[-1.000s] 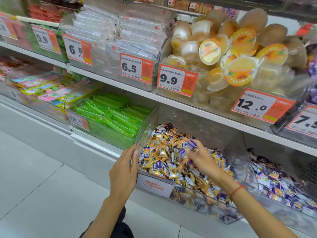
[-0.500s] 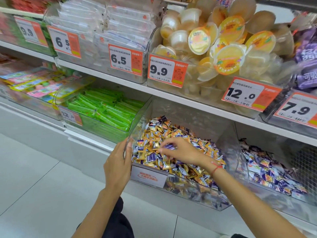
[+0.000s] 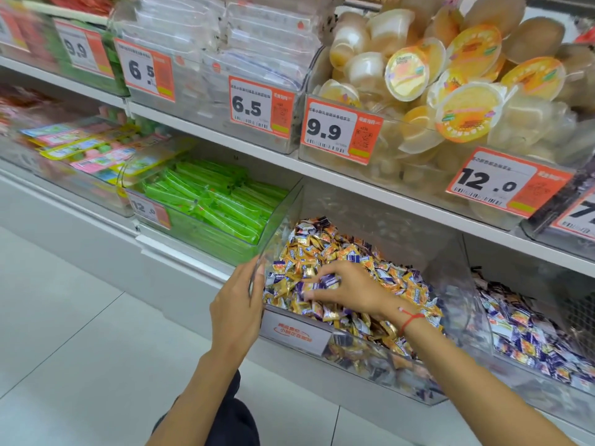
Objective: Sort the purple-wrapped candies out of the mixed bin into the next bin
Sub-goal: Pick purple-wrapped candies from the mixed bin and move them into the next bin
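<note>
Right hand (image 3: 349, 289) has dipped lower, pinching purple-wrapped candies (image 3: 328, 281) in mixed bin (image 3: 380, 375) (left hand (image 3: 236, 309) grips its wall)

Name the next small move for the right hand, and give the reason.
Probably lift the purple-wrapped candy and carry it right to the clear plastic bin of purple candies: the right hand already pinches it over the mixed gold-and-purple pile.

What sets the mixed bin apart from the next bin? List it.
The mixed bin holds mostly gold-wrapped candies with some purple; the next bin holds mostly purple. The right hand is in the mixed bin and the left hand grips its corner; no hand touches the next bin. Both are clear plastic.
</note>
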